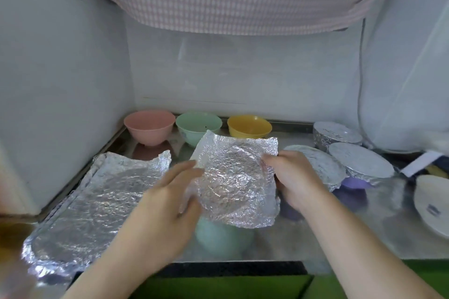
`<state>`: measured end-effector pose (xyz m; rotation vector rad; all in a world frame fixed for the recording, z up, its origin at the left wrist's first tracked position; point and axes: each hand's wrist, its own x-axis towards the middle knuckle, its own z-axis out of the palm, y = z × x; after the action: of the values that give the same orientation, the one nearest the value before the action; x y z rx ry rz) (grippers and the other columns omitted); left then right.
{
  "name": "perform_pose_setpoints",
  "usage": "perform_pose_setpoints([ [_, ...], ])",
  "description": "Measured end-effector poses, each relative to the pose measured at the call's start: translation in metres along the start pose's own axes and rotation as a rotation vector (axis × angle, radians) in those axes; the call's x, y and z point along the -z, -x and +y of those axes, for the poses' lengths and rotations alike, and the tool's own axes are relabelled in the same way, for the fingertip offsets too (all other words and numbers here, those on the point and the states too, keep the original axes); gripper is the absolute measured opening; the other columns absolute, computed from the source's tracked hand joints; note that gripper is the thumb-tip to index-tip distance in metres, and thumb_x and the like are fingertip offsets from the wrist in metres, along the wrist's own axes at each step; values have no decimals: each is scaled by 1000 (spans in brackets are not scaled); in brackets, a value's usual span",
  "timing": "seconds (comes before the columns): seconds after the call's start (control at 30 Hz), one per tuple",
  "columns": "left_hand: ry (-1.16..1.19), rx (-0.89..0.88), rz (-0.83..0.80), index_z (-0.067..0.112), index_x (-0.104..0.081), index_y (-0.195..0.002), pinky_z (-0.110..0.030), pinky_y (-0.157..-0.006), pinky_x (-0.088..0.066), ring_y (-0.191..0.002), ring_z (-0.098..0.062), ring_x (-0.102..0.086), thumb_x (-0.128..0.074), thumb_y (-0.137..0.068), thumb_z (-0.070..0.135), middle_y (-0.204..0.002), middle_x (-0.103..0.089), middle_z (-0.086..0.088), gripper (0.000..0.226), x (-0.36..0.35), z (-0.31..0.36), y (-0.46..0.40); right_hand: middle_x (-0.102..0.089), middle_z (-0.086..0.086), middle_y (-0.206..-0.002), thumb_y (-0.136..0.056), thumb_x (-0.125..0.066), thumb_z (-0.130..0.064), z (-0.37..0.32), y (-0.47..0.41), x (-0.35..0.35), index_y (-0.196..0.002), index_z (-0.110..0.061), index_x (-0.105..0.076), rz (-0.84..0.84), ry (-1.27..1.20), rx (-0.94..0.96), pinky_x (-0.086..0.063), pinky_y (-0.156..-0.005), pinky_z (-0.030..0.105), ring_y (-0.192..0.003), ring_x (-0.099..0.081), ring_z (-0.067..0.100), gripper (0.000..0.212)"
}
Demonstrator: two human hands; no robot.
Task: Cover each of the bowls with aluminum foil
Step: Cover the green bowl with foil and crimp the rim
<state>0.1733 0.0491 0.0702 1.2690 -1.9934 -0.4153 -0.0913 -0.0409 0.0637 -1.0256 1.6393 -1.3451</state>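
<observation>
steel counter [303, 238]: three wrapped bowls [359, 161] right; three bare bowls [199, 126] top centre. left hand [170, 204] and right hand [291, 177] fingers pinch foil sheet [235, 182] over teal bowl [223, 238].

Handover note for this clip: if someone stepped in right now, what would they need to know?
Left hand and right hand both hold a crinkled foil sheet over a pale green bowl at the counter's front edge; it is not yet pressed around the rim.
Done: three wrapped bowls at right.
Left: finish this one, then the pink bowl, green bowl and yellow bowl at the back.
Spare foil lies at left. A white plate sits far right.
</observation>
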Motion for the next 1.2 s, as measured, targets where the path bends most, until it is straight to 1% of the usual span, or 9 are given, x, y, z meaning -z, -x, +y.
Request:
perform_pose_setpoints([
  [0.13, 44, 327, 69, 39, -53, -137, -30, -82, -47, -108, -14, -61, -62, -99, 40, -124, -62, 11, 39, -12, -13, -54, -74, 28, -89, -93, -77, -18, -8, -19, -1, -85, 3, -75, -32, 47, -2, -50, -74, 42, -81, -69, 33, 23],
  [0.23, 27, 469, -21, 29, -53, -134, -31, -71, -45, -90, -13, -64, -65, -94, 45, -100, -66, 11, 45, -24, -26, -82, -56, 7, -60, -98, -73, -21, -5, -27, -5, -77, 3, -69, -25, 235, 87, -33, -61, 31, -57, -48, 19, 31],
  [0.33, -10, 482, -18, 12, -63, -90, -19, -51, -41, -56, -2, -60, -62, -97, 31, -59, -64, 11, 21, -37, -33, -93, -48, 6, -55, -100, -66, -19, 0, -28, -8, -68, -3, -56, 19, 425, 232, -26, -53, 31, -50, -41, 18, 37],
  [0.4, -24, 496, -2, 10, -49, -66, -22, -42, -33, -41, -10, -49, -59, -97, 22, -43, -50, 5, 35, -42, -35, -95, -54, 14, -60, -100, -64, -19, 3, -29, -9, -71, 3, -55, 42, 512, 345, -26, -52, 32, -54, -44, 19, 37],
  [0.53, -28, 525, -4, 15, -37, -61, -32, -53, -29, -54, -23, -37, -54, -97, 22, -53, -40, -2, 41, -44, -40, -97, -45, 7, -56, -98, -62, -13, 8, -37, -4, -62, -8, -46, 69, 607, 412, -23, -53, 35, -54, -38, 21, 39],
  [0.93, 5, 592, -50, 14, -39, -64, -27, -47, -29, -44, -21, -37, -53, -101, 25, -49, -43, 0, 41, -41, -48, -96, -34, 2, -51, -101, -65, -20, 19, -41, -2, -59, -13, -44, -27, 632, 309, -18, -49, 33, -51, -29, 18, 47],
  [1.03, -200, 447, 53, 11, -57, -91, -38, -65, -49, -75, -30, -60, -47, -101, 29, -82, -64, -3, 23, -32, -34, -93, -53, -6, -50, -104, -59, -23, 9, -33, 3, -63, -11, -56, -4, 659, 332, -39, -52, 30, -54, -51, 19, 43],
  [1.1, -319, 251, 168, 14, -54, -112, -44, -81, -49, -100, -33, -57, -47, -100, 24, -106, -56, -4, 17, -25, -16, -97, -70, 5, -79, -103, -56, -20, -7, -24, 7, -89, -7, -68, 21, 714, 395, -53, -67, 37, -77, -65, 27, 22],
  [1.2, -357, 33, 62, 11, -56, -110, -47, -89, -50, -108, -33, -55, -49, -93, 11, -115, -57, -8, 19, -30, 3, -112, -60, 8, -88, -97, -52, -8, -31, -9, 4, -97, -10, -58, 27, 818, 569, -42, -58, 39, -80, -58, 28, 7],
])
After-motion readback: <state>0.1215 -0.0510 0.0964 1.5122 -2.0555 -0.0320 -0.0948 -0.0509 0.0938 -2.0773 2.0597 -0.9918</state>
